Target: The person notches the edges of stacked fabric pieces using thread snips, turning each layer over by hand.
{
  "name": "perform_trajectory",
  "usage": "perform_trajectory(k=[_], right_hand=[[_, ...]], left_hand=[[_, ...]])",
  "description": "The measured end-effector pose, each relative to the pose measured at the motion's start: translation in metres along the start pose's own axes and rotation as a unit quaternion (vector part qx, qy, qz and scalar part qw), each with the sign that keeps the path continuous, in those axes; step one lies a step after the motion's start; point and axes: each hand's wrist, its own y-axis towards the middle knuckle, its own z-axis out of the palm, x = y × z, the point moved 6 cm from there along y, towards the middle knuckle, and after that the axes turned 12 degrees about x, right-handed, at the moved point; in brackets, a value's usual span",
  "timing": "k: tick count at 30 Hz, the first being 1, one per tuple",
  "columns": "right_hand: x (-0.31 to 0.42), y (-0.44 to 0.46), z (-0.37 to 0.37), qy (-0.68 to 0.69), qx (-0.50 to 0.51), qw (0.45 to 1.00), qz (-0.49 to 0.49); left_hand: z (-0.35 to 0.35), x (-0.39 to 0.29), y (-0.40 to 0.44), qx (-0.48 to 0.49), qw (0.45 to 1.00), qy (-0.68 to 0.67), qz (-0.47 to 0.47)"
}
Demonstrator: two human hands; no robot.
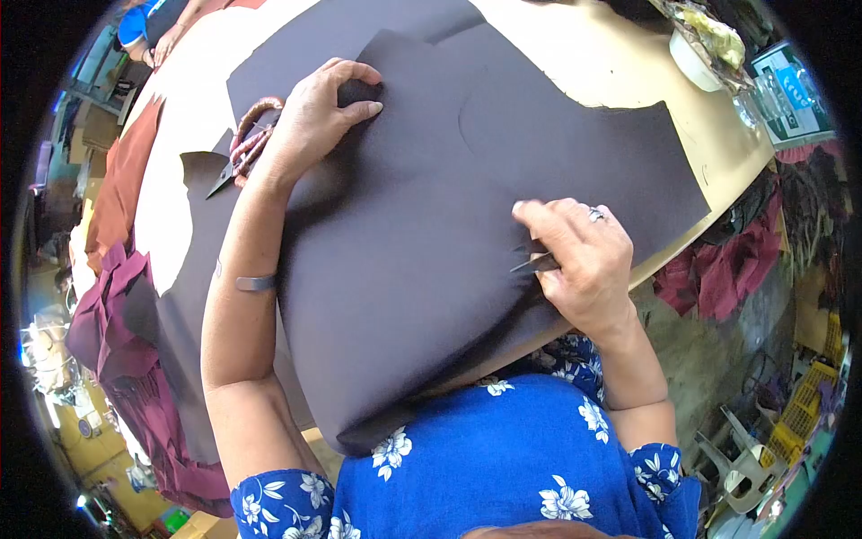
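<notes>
- Dark cloth (404, 260) lies in overlapping layers across the middle of the cream worktop (620, 54), one corner reaching close to the right edge; a large fold bulges over the near edge, up against the person's blue flowered top (485, 449).
- The left hand (328, 108) is over the far part of the cloth, toward the worktop's left edge. Its thumb and forefinger curve into a C, tips a little apart, with dark cloth showing between them; the other fingers are mostly hidden. I cannot tell whether they pinch the cloth or only rest against it.
- The right hand (579, 256) is near the worktop's near edge, right of the fold. Its fingers are bent and closed around a small pointed metal tool (533, 264), whose thin tip sticks out toward the left, at a puckered part of the cloth. The forefinger reaches forward, its tip slightly blurred. A ring (596, 214) sits on one finger.
- Scissors (247, 151) with reddish-brown handles lie just beside the left wrist, blades pointing toward the left edge.
- At the far right corner stands a white bowl (690, 61).
- Along the left edge lie rust cloth (126, 189) and burgundy cloth (112, 310).
- Another person's hand (168, 43) is at the far left corner.
</notes>
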Motion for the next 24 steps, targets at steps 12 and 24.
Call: perform_trajectory(k=[12, 24], right_hand=[[-0.001, -0.004, -0.003, -0.005, 0.004, 1.0, 0.018], [-0.01, -0.005, -0.009, 0.028, 0.042, 0.997, 0.061]], left_hand=[[-0.001, 0.002, 0.002, 0.011, 1.0, 0.021, -0.002], [0.057, -0.132, -0.069, 0.133, 0.947, 0.017, 0.29]])
